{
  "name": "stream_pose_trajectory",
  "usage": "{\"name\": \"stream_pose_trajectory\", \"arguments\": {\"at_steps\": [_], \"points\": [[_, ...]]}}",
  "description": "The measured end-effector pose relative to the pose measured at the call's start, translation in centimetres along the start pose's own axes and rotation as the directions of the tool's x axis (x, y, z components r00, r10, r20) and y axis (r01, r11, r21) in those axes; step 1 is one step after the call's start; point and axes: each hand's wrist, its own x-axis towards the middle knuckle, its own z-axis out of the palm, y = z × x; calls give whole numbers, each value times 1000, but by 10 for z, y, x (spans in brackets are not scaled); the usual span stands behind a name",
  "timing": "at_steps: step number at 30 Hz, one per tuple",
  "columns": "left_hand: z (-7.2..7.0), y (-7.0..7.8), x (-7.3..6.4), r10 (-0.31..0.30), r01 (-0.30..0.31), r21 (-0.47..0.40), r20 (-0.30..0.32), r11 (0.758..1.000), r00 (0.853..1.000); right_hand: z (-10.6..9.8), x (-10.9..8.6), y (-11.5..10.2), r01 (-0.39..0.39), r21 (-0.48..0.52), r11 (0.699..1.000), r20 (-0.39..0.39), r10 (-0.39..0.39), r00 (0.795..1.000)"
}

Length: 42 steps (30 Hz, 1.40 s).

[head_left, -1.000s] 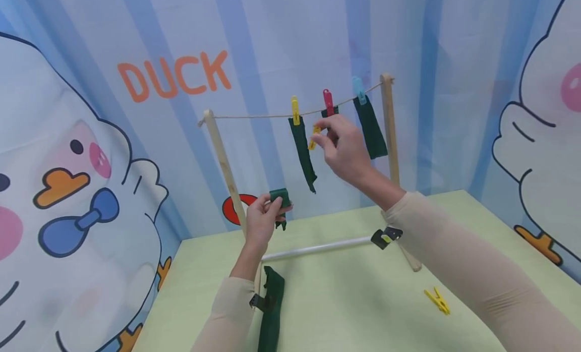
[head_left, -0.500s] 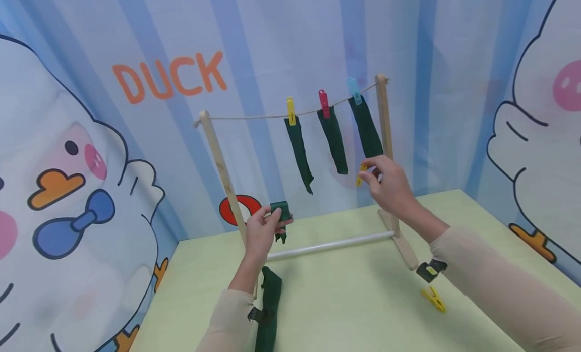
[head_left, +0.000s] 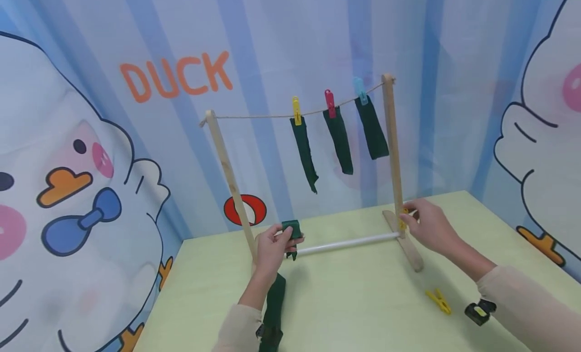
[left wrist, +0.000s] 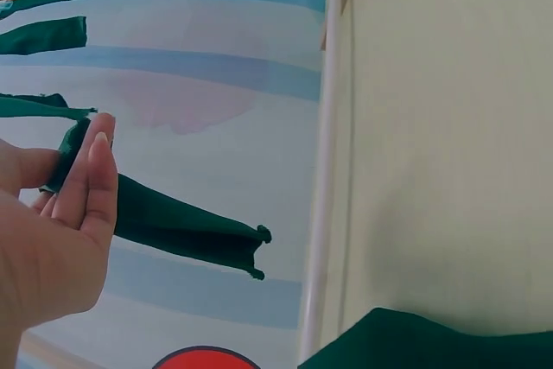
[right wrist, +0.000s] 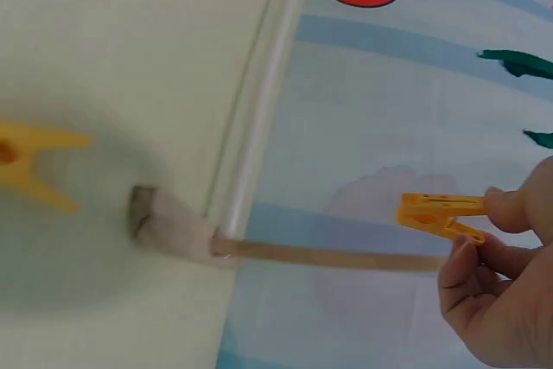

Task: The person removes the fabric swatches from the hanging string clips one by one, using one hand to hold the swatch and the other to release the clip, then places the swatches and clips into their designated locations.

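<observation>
My left hand (head_left: 271, 247) pinches a strip of dark green cloth (left wrist: 186, 224) between thumb and fingers; its lower end hangs below the hand. Beside the rack's right post, my right hand (head_left: 428, 225) grips a yellow clothespin (right wrist: 436, 212) by its handle ends. On the string hang several clothespins: a yellow one (head_left: 297, 111), a red one (head_left: 330, 104) and a light blue one (head_left: 360, 91). Each holds a green cloth strip: the left strip (head_left: 304, 153), the middle strip (head_left: 339, 142) and the right strip (head_left: 373, 130). My left forearm partly hides another green cloth (head_left: 275, 301) on the table.
A wooden rack with a left post (head_left: 230, 183), a right post (head_left: 392, 155) and a white bottom bar (head_left: 345, 243) stands on the pale table (head_left: 354, 296). Another yellow clothespin (head_left: 438, 301) lies at the right. A duck-printed curtain (head_left: 281, 34) rises behind.
My right hand has moved down and right from the hanging cloths to the right post's base, still with the clothespin. My left hand has lowered with its cloth.
</observation>
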Motion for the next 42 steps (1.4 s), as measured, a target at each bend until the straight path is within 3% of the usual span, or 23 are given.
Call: {"name": "stream_pose_trajectory", "arguments": {"at_steps": [5,11,22,30,33,42], "points": [[0,-9,-2,-14,14,-12,-2,1000,1000,-4,-18,22,-76,-21,997,134,78,988],[-2,-20,-10,-88,88,-24,7,996,996,-4,-43,43,-106,-59,993,218,116,969],[0,-37,-17,-159,158,14,14,987,987,3,-59,62,-187,-150,971,277,223,935],[-4,-50,-30,-252,251,101,-4,963,968,15,-73,67,-311,-169,935,341,352,872],[-5,-52,-34,-269,268,122,-11,956,963,18,-75,68,-339,-174,925,349,380,857],[-5,-53,-40,-311,310,176,-21,934,950,20,-76,72,-357,-228,906,347,418,839]]}}
